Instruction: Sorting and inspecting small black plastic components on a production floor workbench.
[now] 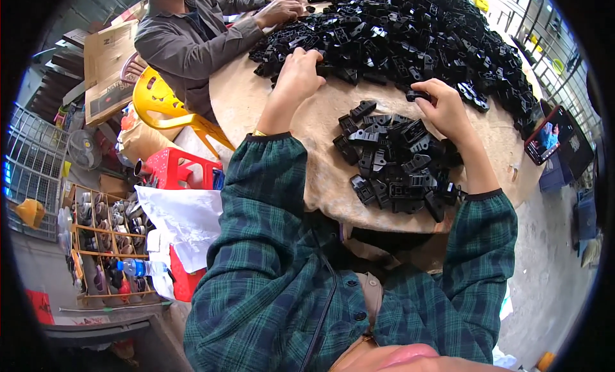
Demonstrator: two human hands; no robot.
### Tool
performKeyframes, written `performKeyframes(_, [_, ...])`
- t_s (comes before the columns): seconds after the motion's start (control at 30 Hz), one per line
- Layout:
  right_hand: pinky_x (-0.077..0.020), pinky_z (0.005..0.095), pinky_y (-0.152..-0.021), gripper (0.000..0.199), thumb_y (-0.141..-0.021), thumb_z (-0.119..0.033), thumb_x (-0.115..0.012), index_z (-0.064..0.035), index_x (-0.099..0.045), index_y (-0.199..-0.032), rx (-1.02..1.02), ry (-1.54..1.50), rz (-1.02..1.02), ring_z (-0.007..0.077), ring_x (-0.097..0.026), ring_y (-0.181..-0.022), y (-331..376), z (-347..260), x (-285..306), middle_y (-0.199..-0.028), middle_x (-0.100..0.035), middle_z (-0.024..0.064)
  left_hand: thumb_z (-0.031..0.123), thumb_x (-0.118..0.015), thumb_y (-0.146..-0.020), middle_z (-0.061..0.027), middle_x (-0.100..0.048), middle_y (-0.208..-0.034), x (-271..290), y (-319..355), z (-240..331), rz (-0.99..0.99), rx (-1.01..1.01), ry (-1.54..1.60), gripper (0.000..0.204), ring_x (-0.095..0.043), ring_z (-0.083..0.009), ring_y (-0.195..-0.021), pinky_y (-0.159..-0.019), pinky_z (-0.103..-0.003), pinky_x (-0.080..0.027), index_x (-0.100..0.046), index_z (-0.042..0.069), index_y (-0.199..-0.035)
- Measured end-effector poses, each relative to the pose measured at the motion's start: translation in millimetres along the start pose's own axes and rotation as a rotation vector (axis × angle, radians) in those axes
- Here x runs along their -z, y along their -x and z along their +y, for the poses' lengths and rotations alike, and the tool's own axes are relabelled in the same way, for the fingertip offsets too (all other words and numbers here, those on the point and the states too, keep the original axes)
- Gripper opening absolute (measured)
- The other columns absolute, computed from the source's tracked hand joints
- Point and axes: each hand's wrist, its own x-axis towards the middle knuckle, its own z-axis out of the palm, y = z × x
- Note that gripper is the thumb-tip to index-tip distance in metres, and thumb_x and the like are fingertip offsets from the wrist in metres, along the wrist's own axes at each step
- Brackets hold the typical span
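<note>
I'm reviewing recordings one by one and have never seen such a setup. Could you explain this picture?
There is no machine, just a person's bare left hand and right hand, with green plaid sleeves. The one picture comes from a fisheye camera on their head, looking down, so straight edges bend. On the tan table lie a large heap of black parts and, nearer the person, a smaller pile of similar ones. The right hand appears to pinch a black part; the left is at the heap's edge, its grip unclear. At upper left, a co-worker's hands are at the same heap.
</note>
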Motion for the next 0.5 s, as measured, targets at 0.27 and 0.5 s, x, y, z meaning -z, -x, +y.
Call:
performKeyframes(0.27, [-0.0437,0.0233,-0.059,0.024,-0.075,-0.007,-0.062,-0.0003,-0.062,-0.098,-0.043,-0.047,-0.022,0.0121,-0.053,-0.063,0.7,-2.1,-2.0,-0.080,-0.060,0.0073,0.004,-0.057,-0.070,-0.0220,-0.061,-0.081,-29.6,-7.4,16.1,0.048,0.022,0.236,0.038,-0.060,-0.0356,-0.081,-0.076,-0.039,-0.048,-0.053,0.001,-0.108])
performKeyframes(0.5, [-0.0466,0.0223,-0.079,0.022,-0.084,-0.003,-0.055,0.0014,-0.060,-0.106,-0.164,-0.540,0.110,0.0107,-0.059,-0.087,-4.8,-24.8,-4.1,-0.097,-0.063,0.0069,0.000,-0.053,-0.077,-0.0084,-0.062,-0.077,-30.3,-7.8,51.6,0.013,0.078,0.774,0.028,-0.058,-0.0109,-0.058,-0.052,-0.024,-0.048,-0.054,-0.001,-0.105])
